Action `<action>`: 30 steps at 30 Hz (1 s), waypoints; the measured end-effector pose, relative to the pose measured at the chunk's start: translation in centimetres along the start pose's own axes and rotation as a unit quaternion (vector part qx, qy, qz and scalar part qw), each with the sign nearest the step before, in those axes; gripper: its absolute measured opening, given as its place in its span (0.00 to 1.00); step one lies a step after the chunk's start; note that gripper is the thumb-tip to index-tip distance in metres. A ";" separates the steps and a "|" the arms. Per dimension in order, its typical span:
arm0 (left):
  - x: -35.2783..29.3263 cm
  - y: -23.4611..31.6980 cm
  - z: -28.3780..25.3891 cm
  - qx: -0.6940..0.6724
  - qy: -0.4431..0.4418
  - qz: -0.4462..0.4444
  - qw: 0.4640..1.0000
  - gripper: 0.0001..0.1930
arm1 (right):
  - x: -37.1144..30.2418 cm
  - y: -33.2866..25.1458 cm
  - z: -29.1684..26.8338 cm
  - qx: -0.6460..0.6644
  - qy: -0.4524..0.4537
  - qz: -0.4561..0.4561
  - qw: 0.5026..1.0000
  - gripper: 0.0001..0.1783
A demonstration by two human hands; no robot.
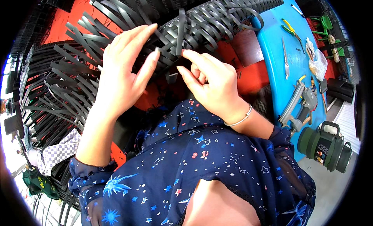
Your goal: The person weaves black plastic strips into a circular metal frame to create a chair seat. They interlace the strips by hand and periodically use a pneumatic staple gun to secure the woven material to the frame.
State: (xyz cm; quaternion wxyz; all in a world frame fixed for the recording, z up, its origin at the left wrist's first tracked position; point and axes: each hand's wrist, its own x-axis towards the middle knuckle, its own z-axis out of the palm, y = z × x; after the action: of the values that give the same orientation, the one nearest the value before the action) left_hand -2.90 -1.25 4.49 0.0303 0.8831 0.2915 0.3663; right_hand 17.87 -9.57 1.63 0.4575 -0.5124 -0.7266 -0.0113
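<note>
A long woven piece of flat black strips (pixel 211 22) stretches from the middle to the upper right, with loose strip ends (pixel 83 33) fanning out at its left. My left hand (pixel 126 68) lies at the left end of the weave, thumb and fingers apart, fingertips against the strips. One loose black strip (pixel 181 30) stands across the weave. At its lower end is the index fingertip of my right hand (pixel 211 76). The right thumb is spread away below that finger, and the other fingers are curled in. Nothing shows between finger and thumb.
At the right, a blue table (pixel 274 51) bears yellow-handled pliers (pixel 288 28), a pointed metal tool (pixel 286 59), a staple gun (pixel 299 103) and a plastic bag (pixel 318 65). A green jug (pixel 324 144) stands by its near edge. More black strips (pixel 64 86) pile up at the left.
</note>
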 end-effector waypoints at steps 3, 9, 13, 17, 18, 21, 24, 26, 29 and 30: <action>0.2 0.5 -0.7 -0.056 -0.030 -0.028 0.998 0.24 | 0.2 0.1 0.1 -0.025 0.005 -0.022 0.999 0.18; 0.6 1.2 -1.7 -0.044 -0.089 -0.005 0.995 0.23 | 1.1 0.5 0.7 -0.015 0.060 -0.070 0.996 0.14; 0.4 1.5 -0.6 0.049 -0.032 -0.004 0.998 0.21 | 1.0 0.8 0.7 -0.008 0.055 -0.070 0.996 0.14; -0.4 2.0 -0.1 0.156 0.008 -0.006 0.988 0.22 | 0.4 1.3 0.7 -0.004 0.066 -0.095 0.993 0.13; -0.5 2.0 0.0 0.177 0.014 -0.006 0.984 0.22 | 0.3 1.4 0.8 -0.003 0.070 -0.103 0.992 0.13; -0.6 2.2 -0.2 0.212 0.008 -0.018 0.977 0.22 | -0.2 1.6 0.9 0.004 0.075 -0.107 0.991 0.12; -0.4 2.3 -0.4 0.192 -0.026 -0.027 0.981 0.22 | -0.8 1.3 1.3 0.042 0.075 -0.092 0.992 0.12; -0.2 2.2 -0.3 0.157 -0.032 -0.027 0.987 0.22 | -1.1 0.9 1.9 0.103 0.058 -0.056 0.991 0.12; -0.3 2.2 -0.3 0.122 -0.016 -0.027 0.992 0.23 | -1.1 1.0 2.3 0.095 0.054 -0.063 0.992 0.16; -0.5 2.2 -0.3 0.112 -0.008 -0.028 0.993 0.24 | -1.1 1.0 2.3 0.079 0.059 -0.072 0.993 0.16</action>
State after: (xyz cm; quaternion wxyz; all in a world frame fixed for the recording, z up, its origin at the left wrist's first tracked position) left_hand -2.31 -3.35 5.01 -0.0566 0.8754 0.3550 0.3230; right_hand 17.19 -8.73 -0.91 0.5364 -0.4193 -0.7323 -0.0169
